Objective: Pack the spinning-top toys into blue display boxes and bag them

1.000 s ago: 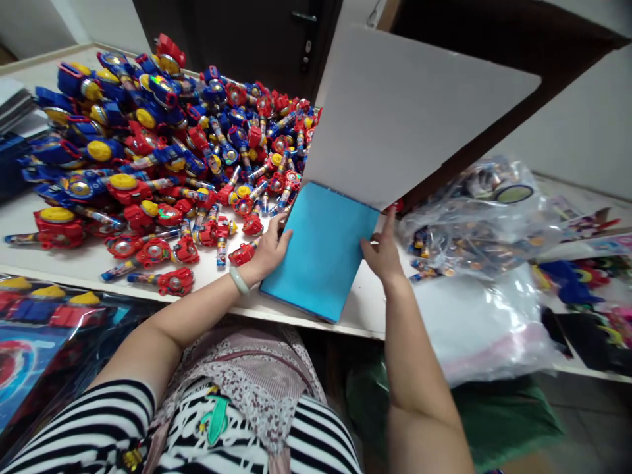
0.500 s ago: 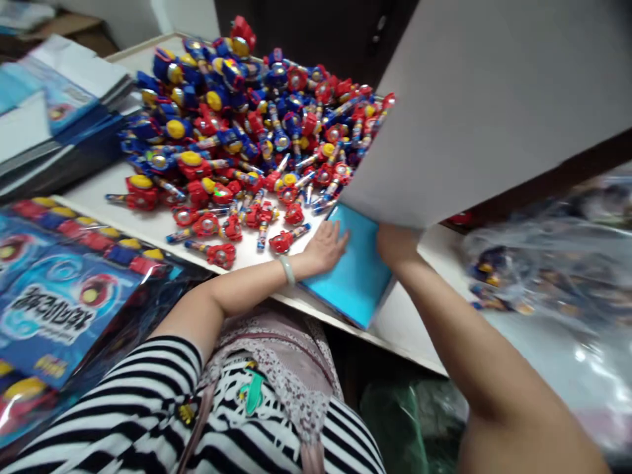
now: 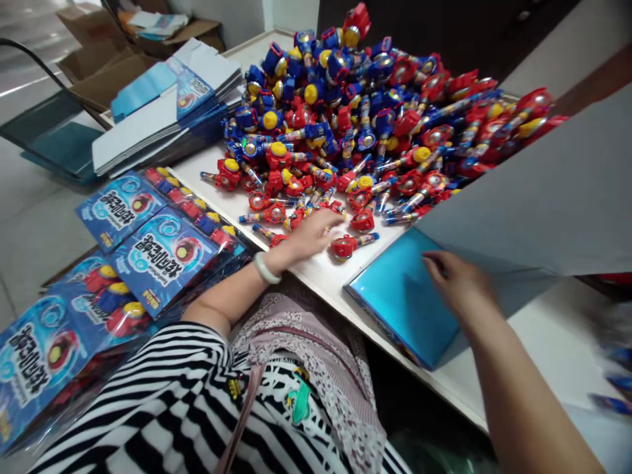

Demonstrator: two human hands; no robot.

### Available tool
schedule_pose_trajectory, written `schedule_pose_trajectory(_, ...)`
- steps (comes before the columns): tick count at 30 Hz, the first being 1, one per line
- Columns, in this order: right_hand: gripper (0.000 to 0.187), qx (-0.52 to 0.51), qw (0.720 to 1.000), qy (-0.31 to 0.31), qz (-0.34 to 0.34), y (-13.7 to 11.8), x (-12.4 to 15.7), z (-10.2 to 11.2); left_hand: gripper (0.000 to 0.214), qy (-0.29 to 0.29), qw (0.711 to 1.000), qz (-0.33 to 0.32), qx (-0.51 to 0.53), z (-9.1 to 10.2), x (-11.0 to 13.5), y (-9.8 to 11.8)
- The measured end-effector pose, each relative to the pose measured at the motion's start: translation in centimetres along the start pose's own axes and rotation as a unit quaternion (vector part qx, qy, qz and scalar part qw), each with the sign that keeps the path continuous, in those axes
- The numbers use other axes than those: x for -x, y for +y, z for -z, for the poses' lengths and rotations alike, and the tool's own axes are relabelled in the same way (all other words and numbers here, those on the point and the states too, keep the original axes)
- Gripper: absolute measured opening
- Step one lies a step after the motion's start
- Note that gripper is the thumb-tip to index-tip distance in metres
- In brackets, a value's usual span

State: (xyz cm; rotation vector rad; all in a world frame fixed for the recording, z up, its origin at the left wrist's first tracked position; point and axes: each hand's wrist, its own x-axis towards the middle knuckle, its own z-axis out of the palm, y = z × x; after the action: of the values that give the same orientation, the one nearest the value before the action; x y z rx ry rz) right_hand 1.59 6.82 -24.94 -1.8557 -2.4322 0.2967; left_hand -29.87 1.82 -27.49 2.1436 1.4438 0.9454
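A blue flat box (image 3: 402, 299) lies at the near table edge with its grey-white lid flap (image 3: 543, 197) raised over it. My right hand (image 3: 457, 283) rests on the blue surface, fingers bent and lying on it. My left hand (image 3: 311, 236) reaches over loose red toys at the foot of the big pile of red, blue and yellow toys (image 3: 365, 118); its fingers are blurred and I cannot tell whether they grip one. A single red toy (image 3: 348, 245) lies just right of that hand.
Packed toy sets in blue printed packaging (image 3: 148, 253) are stacked at the lower left. A pile of flat blue and white cartons (image 3: 168, 105) sits at the table's far left corner. Brown cardboard boxes (image 3: 113, 66) stand on the floor behind. White table (image 3: 538, 342) shows right of the box.
My left hand has left the blue box and moved left to the loose red toys. The view has swung left, bringing the packed sets and flat cartons into sight. My right hand stays on the box.
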Motion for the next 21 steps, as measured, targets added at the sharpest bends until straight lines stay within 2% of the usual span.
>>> schedule_pose_trajectory(2, 0.036, -0.057, 0.994, 0.003, 0.093, -5.0, -1.4, -0.5, 0.037, 0.036, 0.984, 0.137, -0.112, 3.8, 3.7, -3.6)
schedule_pose_trajectory(3, 0.036, -0.059, 0.991, -0.016, 0.115, -7.7, -2.5, -1.0, 0.040, 0.012, 0.971, 0.177, -0.163, 5.0, 5.2, -5.1)
schedule_pose_trajectory(5, 0.042, -0.023, 0.994, -0.055, 0.096, -12.7, -5.4, -2.3, 0.043, -0.057, 0.946, 0.216, -0.237, 5.8, 7.4, -6.8)
schedule_pose_trajectory(7, 0.066, 0.004, 0.995, -0.089, 0.038, -16.3, -8.5, -3.8, 0.044, -0.107, 0.933, 0.226, -0.258, 5.3, 8.3, -7.4)
schedule_pose_trajectory(10, 0.106, -0.038, 0.990, -0.136, -0.011, -18.0, -11.8, -5.8, 0.042, -0.107, 0.939, 0.225, -0.237, 4.1, 8.4, -7.4)
schedule_pose_trajectory(12, 0.114, -0.107, 0.984, -0.142, -0.025, -17.5, -12.8, -6.9, 0.040, -0.094, 0.958, 0.199, -0.185, 4.0, 8.5, -7.4)
schedule_pose_trajectory(14, 0.111, -0.201, 0.971, -0.122, -0.048, -16.6, -13.1, -7.7, 0.038, -0.057, 0.979, 0.180, -0.083, 4.2, 8.8, -7.6)
schedule_pose_trajectory(16, 0.106, -0.332, 0.938, -0.074, -0.073, -15.8, -12.9, -8.0, 0.038, 0.028, 0.977, 0.201, 0.066, 4.6, 9.0, -7.8)
schedule_pose_trajectory(17, 0.101, -0.408, 0.908, -0.047, -0.079, -15.4, -12.5, -7.8, 0.037, 0.081, 0.959, 0.227, 0.152, 4.7, 8.9, -8.0)
schedule_pose_trajectory(18, 0.094, -0.484, 0.871, -0.027, -0.081, -15.0, -12.0, -7.4, 0.035, 0.133, 0.927, 0.254, 0.242, 4.8, 8.6, -8.1)
schedule_pose_trajectory(21, 0.066, -0.664, 0.745, -0.035, -0.062, -12.6, -9.4, -4.9, 0.023, 0.237, 0.790, 0.311, 0.473, 5.1, 7.2, -8.1)
